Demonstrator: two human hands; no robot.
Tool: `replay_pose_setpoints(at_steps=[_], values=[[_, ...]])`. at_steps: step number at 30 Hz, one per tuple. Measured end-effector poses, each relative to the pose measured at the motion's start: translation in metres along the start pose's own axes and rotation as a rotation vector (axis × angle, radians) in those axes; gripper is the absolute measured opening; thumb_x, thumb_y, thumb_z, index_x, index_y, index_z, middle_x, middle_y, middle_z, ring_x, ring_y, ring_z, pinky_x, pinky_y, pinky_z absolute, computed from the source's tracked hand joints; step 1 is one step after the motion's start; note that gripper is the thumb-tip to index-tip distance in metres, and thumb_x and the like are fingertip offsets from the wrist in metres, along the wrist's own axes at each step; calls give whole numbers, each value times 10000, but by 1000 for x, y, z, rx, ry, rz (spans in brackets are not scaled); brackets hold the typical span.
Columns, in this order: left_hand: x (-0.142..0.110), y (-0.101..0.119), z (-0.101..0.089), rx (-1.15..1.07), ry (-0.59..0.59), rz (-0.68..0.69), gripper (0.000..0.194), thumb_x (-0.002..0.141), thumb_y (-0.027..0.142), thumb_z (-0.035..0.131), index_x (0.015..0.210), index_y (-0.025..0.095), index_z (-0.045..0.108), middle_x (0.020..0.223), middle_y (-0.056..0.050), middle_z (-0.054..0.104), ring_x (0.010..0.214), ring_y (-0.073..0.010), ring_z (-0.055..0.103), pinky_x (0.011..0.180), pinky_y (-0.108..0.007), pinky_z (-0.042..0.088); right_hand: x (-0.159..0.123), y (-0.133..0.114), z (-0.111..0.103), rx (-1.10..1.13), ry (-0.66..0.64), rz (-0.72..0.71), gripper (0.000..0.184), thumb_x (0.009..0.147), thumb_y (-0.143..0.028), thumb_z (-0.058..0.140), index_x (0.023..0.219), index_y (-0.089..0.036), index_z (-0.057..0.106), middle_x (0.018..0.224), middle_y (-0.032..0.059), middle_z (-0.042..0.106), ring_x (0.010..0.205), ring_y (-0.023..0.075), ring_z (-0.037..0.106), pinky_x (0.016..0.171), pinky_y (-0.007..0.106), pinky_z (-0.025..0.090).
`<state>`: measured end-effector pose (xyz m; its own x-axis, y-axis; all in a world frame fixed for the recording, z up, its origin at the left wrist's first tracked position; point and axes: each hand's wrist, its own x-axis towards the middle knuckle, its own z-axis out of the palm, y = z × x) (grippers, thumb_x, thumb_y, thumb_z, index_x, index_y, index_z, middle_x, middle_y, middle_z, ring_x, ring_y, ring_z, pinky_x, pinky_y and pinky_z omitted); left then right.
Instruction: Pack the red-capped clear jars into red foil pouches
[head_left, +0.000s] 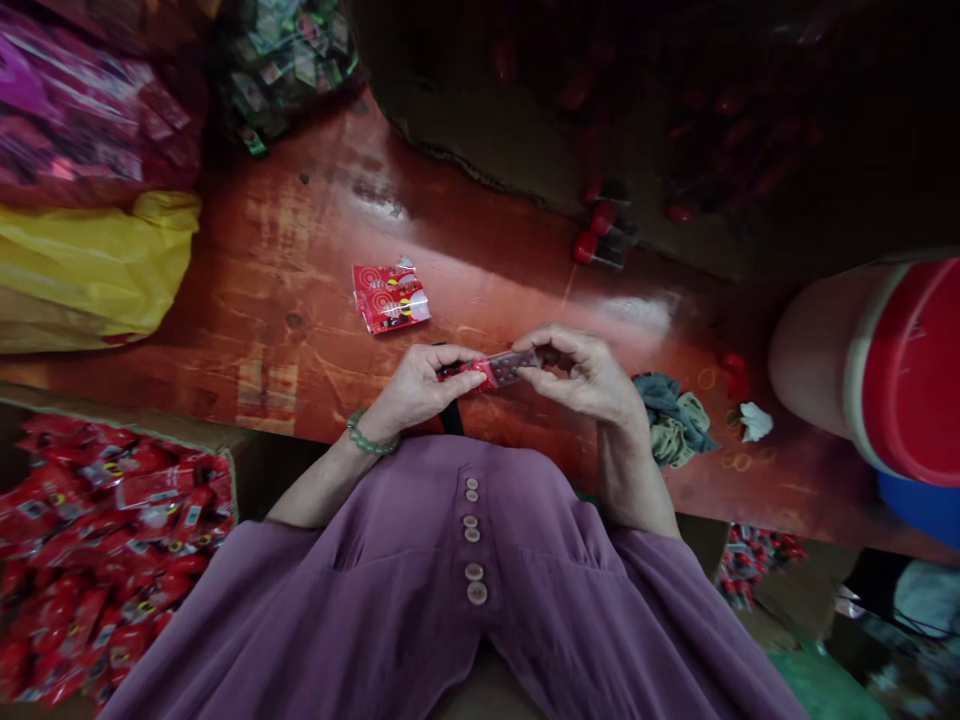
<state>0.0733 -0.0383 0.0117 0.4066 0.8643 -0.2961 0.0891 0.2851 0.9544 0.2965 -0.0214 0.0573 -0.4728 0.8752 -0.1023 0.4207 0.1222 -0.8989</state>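
Note:
Just above my lap, both hands meet on a small red-and-clear packet with dark bits showing through its clear part. My left hand, a green bead bracelet at its wrist, pinches the red end between thumb and fingers. At the clear end, the thumb and fingertips of my right hand are closed on it. Further up the table lies a little stack of flat red printed wrappers, touched by neither hand. Whether the dark bits sit in a tube inside the wrapper is too small to tell.
A carton of red packets stands at lower left. Yellow and pink bags lie at left. Several red-capped clear pieces rest near a cardboard edge. Right are a crumpled cloth, rubber bands, and a red-lidded bucket.

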Motion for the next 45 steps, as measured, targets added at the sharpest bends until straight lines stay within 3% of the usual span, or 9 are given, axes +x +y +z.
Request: replay_pose_setpoints(at_steps=[6,10,13,18,22,26,35,41,45], values=[[1,3,-7,-32,-56,-51,258,738,335,761,916,150,792,811,-62,769,696,-168,675,676,-270,535,0,8,5,217,-55,119,156,808,-228,720,934,-173,646,735,-26,663,605,75,591,551,190,455],[0,2,-16,-267,125,-52,475,679,399,844,1086,177,742,985,-73,770,861,-191,714,834,-302,566,-2,19,23,607,154,211,286,767,-314,795,948,-204,602,810,-23,700,677,101,690,641,235,588],[-2,0,-16,-511,198,-63,605,591,432,901,1119,208,707,996,-53,759,835,-173,715,790,-290,594,-2,25,41,709,296,212,342,740,-360,823,950,-225,589,860,-21,712,681,104,707,662,250,624],[-2,2,3,-684,244,-135,344,607,402,900,802,170,738,810,-41,757,747,-165,709,761,-309,612,1,23,62,689,376,210,387,756,-424,807,1016,-253,579,876,-32,688,697,103,706,701,259,637],[5,2,16,-720,377,-93,283,623,394,890,732,176,746,763,-15,756,705,-136,692,781,-305,593,2,19,72,596,360,185,373,805,-412,765,1096,-251,596,981,0,687,795,122,703,793,307,624],[10,-3,19,-674,525,-50,316,552,388,921,720,183,748,737,11,752,674,-112,669,757,-268,564,2,20,83,299,492,76,284,849,-363,718,1092,-244,634,1001,32,679,868,154,674,822,335,587],[15,0,14,-755,432,-33,358,528,457,925,732,222,748,776,0,771,776,-167,719,855,-332,576,9,22,91,209,588,-67,199,828,-293,734,1010,-274,657,975,31,691,921,186,665,858,396,575],[16,-4,13,-618,314,59,292,676,458,852,815,213,778,892,-49,790,834,-196,739,842,-343,587,10,17,90,777,400,209,353,770,-443,780,984,-249,579,830,-23,689,664,129,692,565,256,577],[17,-1,14,-662,341,30,306,641,460,867,791,213,767,851,-34,782,787,-179,720,817,-334,579,10,15,95,728,460,155,305,811,-395,751,1006,-260,559,887,-22,683,684,114,694,598,252,582]])
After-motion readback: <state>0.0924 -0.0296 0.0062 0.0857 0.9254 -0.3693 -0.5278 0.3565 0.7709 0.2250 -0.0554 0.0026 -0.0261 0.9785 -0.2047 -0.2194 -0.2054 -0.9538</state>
